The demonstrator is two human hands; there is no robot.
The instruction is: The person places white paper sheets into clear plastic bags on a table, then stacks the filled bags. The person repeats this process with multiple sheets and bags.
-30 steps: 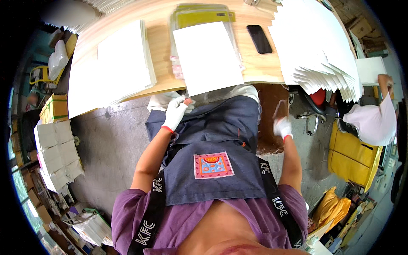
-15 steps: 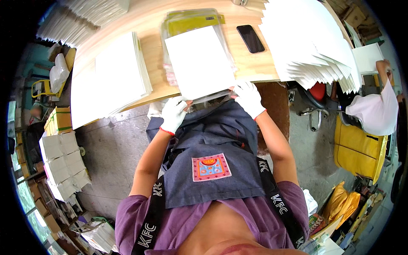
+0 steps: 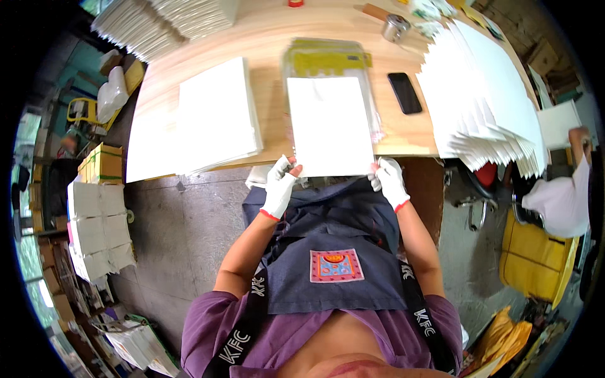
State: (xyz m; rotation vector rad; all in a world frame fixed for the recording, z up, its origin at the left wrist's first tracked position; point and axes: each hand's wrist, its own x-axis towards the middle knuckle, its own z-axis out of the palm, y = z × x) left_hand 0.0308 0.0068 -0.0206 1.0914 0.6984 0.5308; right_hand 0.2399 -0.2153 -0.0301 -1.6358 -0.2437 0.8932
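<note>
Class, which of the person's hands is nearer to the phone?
Right. The right hand, at the white sheet's near right corner, is almost straight below the phone in the picture; the left hand, at the near left corner, is farther left.

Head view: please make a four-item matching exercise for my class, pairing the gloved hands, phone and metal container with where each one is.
1. left hand
2. right hand
3. black phone
4. metal container

A. between the middle white sheet and the fanned white stack
B. at the sheet's near right corner
C. farther from the person than the phone
D. at the sheet's near left corner

Pairs: 1-D, 2-B, 3-A, 4-C
</note>
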